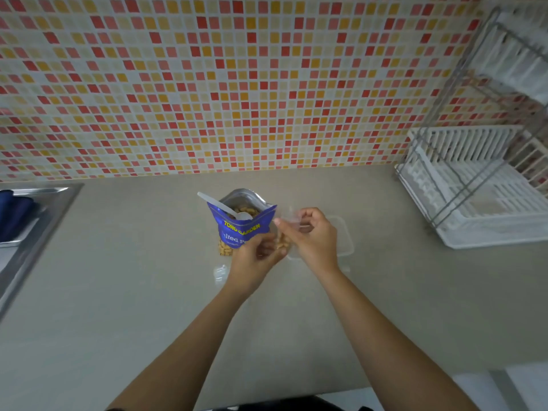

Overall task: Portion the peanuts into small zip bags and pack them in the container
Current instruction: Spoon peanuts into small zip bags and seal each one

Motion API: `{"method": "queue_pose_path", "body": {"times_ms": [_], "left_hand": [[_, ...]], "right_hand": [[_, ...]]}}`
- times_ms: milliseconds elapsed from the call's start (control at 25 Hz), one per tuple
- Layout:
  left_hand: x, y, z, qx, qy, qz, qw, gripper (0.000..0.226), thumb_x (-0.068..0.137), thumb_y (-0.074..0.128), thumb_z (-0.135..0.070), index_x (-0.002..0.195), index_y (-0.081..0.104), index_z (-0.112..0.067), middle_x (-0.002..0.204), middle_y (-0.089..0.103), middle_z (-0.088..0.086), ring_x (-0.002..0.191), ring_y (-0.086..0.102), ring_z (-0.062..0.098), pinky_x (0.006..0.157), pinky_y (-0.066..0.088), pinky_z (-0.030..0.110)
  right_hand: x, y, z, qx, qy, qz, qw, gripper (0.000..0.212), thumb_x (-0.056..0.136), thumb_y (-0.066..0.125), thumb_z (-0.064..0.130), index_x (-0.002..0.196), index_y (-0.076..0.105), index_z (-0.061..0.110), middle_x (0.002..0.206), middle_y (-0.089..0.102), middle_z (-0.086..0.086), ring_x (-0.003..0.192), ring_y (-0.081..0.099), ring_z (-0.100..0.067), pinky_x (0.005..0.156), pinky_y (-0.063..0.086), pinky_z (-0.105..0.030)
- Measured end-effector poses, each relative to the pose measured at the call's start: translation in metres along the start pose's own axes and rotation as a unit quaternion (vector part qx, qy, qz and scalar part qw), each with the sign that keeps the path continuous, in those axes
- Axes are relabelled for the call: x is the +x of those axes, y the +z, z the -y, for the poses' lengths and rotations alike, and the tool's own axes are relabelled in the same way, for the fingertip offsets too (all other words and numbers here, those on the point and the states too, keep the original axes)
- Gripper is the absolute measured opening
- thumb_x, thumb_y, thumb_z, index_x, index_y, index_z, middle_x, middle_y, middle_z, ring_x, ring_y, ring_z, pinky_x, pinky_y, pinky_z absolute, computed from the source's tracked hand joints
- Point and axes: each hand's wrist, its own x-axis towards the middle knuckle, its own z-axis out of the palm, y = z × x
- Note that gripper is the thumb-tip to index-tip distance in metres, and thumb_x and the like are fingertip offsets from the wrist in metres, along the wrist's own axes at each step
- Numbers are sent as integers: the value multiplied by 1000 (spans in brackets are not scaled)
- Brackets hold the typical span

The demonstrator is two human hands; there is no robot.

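Observation:
A blue peanut bag (240, 225) stands open on the beige counter, with a white plastic spoon (221, 206) resting inside on the peanuts. Both hands hold a small clear zip bag (281, 240) with peanuts in it, just right of the blue bag. My left hand (256, 256) grips its lower part. My right hand (311, 235) pinches its top edge. Behind my right hand sits a clear plastic container (345, 237), mostly hidden. A small filled bag of peanuts (225, 249) lies at the foot of the blue bag. Spare clear zip bags (221, 272) lie on the counter near my left wrist.
A steel sink (32, 221) with a dark blue item is set into the counter at the left. A white dish rack (477, 188) with a metal frame stands at the right. The tiled wall (237, 84) runs along the back. The counter's front edge (385, 378) is close to me.

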Motion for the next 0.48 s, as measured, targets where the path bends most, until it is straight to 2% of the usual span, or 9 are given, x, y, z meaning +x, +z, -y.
{"method": "queue_pose_path", "body": {"times_ms": [80,160,240,360,480], "left_hand": [[3,16,12,-56,-19,11,998,8,80,69,-20,88,68,-22,81,73,0,80,68,14,78,54,31],[-3,32,25,-105,-72,33,991,5,84,66,-15,85,67,-19,69,72,-9,70,66,6,72,53,27],[-15,51,39,-111,-138,44,983,4,85,63,-10,88,66,-12,63,69,-10,61,62,0,64,49,19],[-30,77,56,16,-181,85,980,8,84,65,-18,80,70,-13,74,69,3,68,58,8,60,42,16],[-34,93,62,156,-150,82,973,17,81,66,-24,86,69,-9,90,71,12,82,63,19,61,36,17]], "right_hand": [[-4,-13,-9,4,22,19,1000,37,67,80,35,93,58,19,75,63,11,62,60,4,60,47,-9],[-11,-29,-25,1,41,11,999,33,78,69,39,100,61,16,83,65,7,75,63,-2,69,46,-12],[-23,-49,-48,-36,57,-39,997,30,89,53,43,100,62,17,85,65,4,82,61,-9,73,42,-15],[-45,-77,-92,-162,50,-84,982,41,92,34,41,99,63,13,90,68,-7,88,62,-23,72,39,-25],[-66,-95,-131,-303,16,-18,953,43,93,31,32,113,61,9,110,67,-11,102,62,-27,85,44,-27]]}}
